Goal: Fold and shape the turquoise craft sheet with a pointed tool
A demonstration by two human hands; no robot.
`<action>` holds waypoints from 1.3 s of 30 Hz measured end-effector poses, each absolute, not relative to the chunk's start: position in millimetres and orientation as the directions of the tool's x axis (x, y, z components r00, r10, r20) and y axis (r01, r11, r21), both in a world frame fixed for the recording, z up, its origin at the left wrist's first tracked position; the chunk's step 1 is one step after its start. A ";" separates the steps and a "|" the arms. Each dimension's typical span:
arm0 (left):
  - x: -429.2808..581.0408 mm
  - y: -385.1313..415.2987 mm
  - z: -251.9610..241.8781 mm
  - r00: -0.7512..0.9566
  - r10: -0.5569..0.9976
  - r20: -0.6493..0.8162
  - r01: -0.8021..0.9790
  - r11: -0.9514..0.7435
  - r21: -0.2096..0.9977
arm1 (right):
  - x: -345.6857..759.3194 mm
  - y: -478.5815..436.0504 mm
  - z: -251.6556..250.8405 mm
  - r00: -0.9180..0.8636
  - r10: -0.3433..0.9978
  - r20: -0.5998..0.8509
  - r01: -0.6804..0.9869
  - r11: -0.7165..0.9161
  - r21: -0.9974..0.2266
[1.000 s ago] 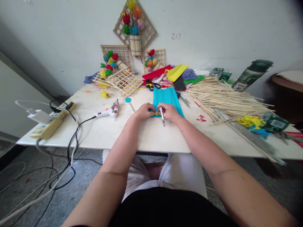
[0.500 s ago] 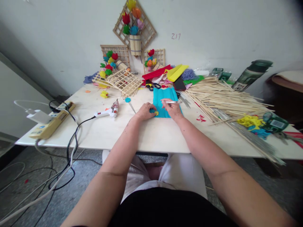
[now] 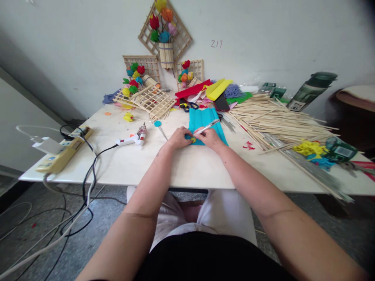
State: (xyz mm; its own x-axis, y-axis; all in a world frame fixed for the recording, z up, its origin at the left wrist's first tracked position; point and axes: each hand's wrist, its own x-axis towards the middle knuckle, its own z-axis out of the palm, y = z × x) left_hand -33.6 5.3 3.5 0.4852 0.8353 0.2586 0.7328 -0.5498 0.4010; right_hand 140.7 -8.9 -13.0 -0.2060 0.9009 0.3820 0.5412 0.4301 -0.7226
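A sheet of bright blue crepe paper (image 3: pixel 203 115) lies on the table in front of me. At its near left edge my left hand (image 3: pixel 181 138), fingers bent, presses a small yellow piece (image 3: pixel 193 139) onto the paper. My right hand (image 3: pixel 209 138) grips a white pen (image 3: pixel 209 126), whose lower end points down beside the yellow piece. The pen's tip is too small to make out. Just left of my left hand is a thin stick with a blue round top (image 3: pixel 158 123).
A glue gun (image 3: pixel 133 140) and a power strip (image 3: pixel 64 152) with cords are at left. Wooden lattices (image 3: pixel 155 101) with paper flowers stand behind. Thin wooden sticks (image 3: pixel 278 121) and a tilted bottle (image 3: pixel 312 91) are at right. Scissors (image 3: pixel 189 106) lie beyond the blue paper.
My right hand has moved left and nearer to me, bringing the pen down beside the yellow piece. The pen now slants more steeply. My left hand has stayed in place.
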 end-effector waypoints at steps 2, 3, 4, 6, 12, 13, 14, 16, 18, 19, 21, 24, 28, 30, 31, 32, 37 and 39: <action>-33.4 5.7 3.2 0.490 0.832 0.259 0.733 -0.555 0.394 | 140.3 -9.8 -13.0 -0.227 0.896 0.382 0.562 0.441 -0.700; -33.3 5.8 3.1 0.494 0.830 0.260 0.731 -0.558 0.393 | 139.9 -10.4 -12.8 -0.235 0.892 0.386 0.570 0.448 -0.689; -33.3 5.7 3.1 0.496 0.828 0.261 0.728 -0.560 0.394 | 139.5 -10.9 -12.5 -0.238 0.890 0.390 0.579 0.452 -0.678; -33.3 5.5 3.1 0.500 0.824 0.265 0.723 -0.566 0.395 | 138.5 -11.9 -11.6 -0.230 0.893 0.388 0.605 0.443 -0.661; -36.6 7.9 1.8 0.535 0.797 0.282 0.705 -0.604 0.370 | 134.9 -12.9 -10.1 -0.217 0.900 0.378 0.687 0.416 -0.596; -37.6 8.9 1.3 0.545 0.790 0.281 0.698 -0.613 0.369 | 134.2 -12.9 -10.1 -0.215 0.900 0.380 0.698 0.414 -0.585; -38.5 10.0 0.9 0.555 0.784 0.279 0.690 -0.621 0.371 | 133.5 -13.0 -10.1 -0.213 0.899 0.383 0.707 0.412 -0.575; -40.2 12.2 0.0 0.572 0.773 0.275 0.676 -0.634 0.375 | 132.2 -13.0 -10.3 -0.203 0.896 0.394 0.720 0.409 -0.560; -41.4 14.0 -0.8 0.584 0.765 0.272 0.667 -0.643 0.376 | 131.2 -12.8 -10.8 -0.188 0.894 0.407 0.730 0.404 -0.551; -41.8 14.6 -1.1 0.588 0.762 0.271 0.664 -0.646 0.376 | 130.7 -12.5 -11.2 -0.180 0.894 0.410 0.736 0.399 -0.547; -42.1 15.5 -1.5 0.592 0.760 0.267 0.663 -0.648 0.375 | 129.9 -11.4 -12.1 -0.167 0.898 0.408 0.750 0.384 -0.538; -42.2 15.8 -1.3 0.596 0.760 0.261 0.661 -0.648 0.378 | 129.0 -9.6 -13.1 -0.158 0.900 0.407 0.773 0.369 -0.516; -41.9 15.0 -0.5 0.587 0.768 0.256 0.666 -0.638 0.387 | 127.7 -9.2 -12.1 -0.158 0.902 0.401 0.792 0.358 -0.494; -41.6 14.8 -0.4 0.582 0.772 0.254 0.670 -0.633 0.389 | 127.1 -9.9 -11.0 -0.150 0.914 0.377 0.806 0.334 -0.489; -41.5 14.8 -0.5 0.581 0.773 0.254 0.671 -0.632 0.389 | 126.9 -10.2 -10.6 -0.144 0.918 0.369 0.811 0.323 -0.487; -41.4 14.9 -0.6 0.581 0.773 0.254 0.672 -0.632 0.387 | 126.7 -10.4 -10.4 -0.140 0.921 0.364 0.814 0.316 -0.487; -40.8 15.2 -0.3 0.583 0.772 0.256 0.671 -0.634 0.384 | 126.9 -10.6 -11.0 -0.129 0.923 0.362 0.809 0.309 -0.500; -40.5 14.7 0.6 0.585 0.769 0.259 0.670 -0.638 0.380 | 127.0 -10.9 -10.9 -0.134 0.924 0.359 0.807 0.312 -0.501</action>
